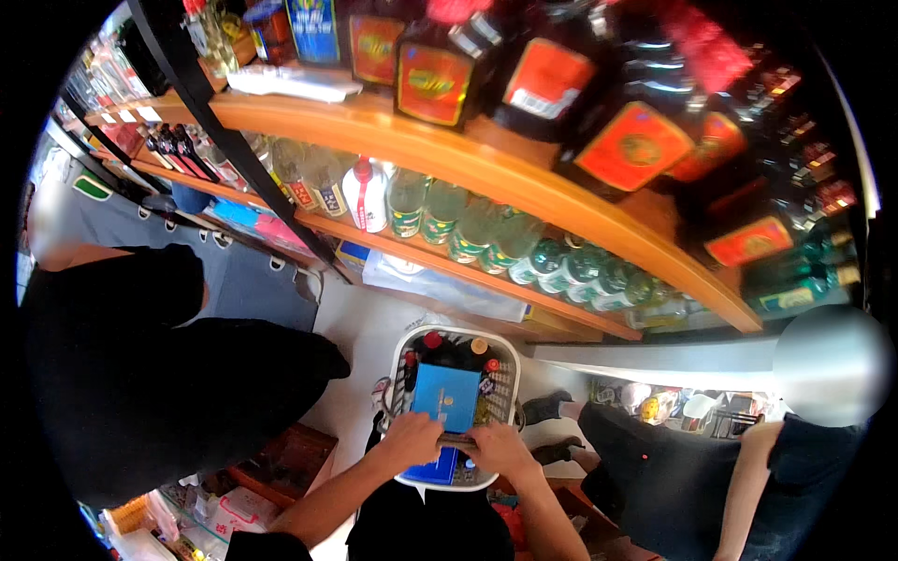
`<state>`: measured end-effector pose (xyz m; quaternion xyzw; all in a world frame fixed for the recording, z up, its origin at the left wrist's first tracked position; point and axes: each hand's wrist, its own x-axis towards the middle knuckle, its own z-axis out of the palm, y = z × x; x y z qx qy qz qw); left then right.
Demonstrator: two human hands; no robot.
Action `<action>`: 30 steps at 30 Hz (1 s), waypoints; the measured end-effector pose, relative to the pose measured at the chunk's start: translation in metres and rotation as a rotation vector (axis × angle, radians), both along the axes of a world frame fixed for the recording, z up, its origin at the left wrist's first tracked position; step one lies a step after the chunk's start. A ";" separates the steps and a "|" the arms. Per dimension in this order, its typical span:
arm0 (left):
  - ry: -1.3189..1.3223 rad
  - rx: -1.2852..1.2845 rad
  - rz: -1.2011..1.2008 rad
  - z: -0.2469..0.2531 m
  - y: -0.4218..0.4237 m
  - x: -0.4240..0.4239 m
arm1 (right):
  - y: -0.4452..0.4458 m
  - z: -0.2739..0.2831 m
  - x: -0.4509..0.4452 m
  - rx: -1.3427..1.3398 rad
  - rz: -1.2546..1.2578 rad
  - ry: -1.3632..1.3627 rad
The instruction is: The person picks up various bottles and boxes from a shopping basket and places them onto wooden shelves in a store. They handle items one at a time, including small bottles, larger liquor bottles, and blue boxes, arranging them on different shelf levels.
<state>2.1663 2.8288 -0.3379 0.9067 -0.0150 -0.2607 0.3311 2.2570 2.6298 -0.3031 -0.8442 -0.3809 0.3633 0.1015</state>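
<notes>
A white plastic basket is in front of me at the lower middle, with its carrying handle across the near part. My left hand grips the handle's left side, and my right hand grips it on the right. Inside the basket lie a light blue box and, nearer to me, a darker blue box. Several bottles with red or tan caps, one a red cap, stand around the boxes. The bottles' lower parts are hidden.
Wooden shelves full of bottles run across the top, with a white bottle on the lower one. A person in black stands close at left; another person in dark clothes is at right. Boxes and packages lie at lower left.
</notes>
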 end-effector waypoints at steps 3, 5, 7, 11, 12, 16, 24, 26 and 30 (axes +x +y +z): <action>0.144 0.023 -0.016 -0.091 0.002 0.028 | 0.003 -0.104 0.023 -0.076 0.059 0.075; 0.182 0.050 -0.019 -0.157 0.001 0.043 | 0.007 -0.183 0.040 -0.183 0.122 0.108; 0.190 0.048 0.045 -0.255 -0.003 0.054 | 0.015 -0.259 0.063 -0.171 0.104 0.118; 0.281 0.188 0.055 -0.332 -0.006 0.080 | 0.025 -0.341 0.078 -0.143 -0.042 0.175; 0.271 0.187 0.067 -0.357 -0.005 0.075 | 0.026 -0.366 0.076 -0.125 -0.024 0.167; 0.240 0.186 0.121 -0.424 -0.010 0.044 | 0.019 -0.438 0.057 -0.110 -0.005 0.217; 0.262 0.176 0.199 -0.446 -0.020 0.029 | 0.011 -0.462 0.043 -0.085 -0.041 0.205; 0.231 0.174 0.163 -0.445 -0.021 0.027 | 0.007 -0.464 0.043 -0.065 -0.044 0.172; 0.148 0.081 0.213 -0.450 -0.019 0.018 | 0.010 -0.457 0.050 -0.109 -0.055 0.201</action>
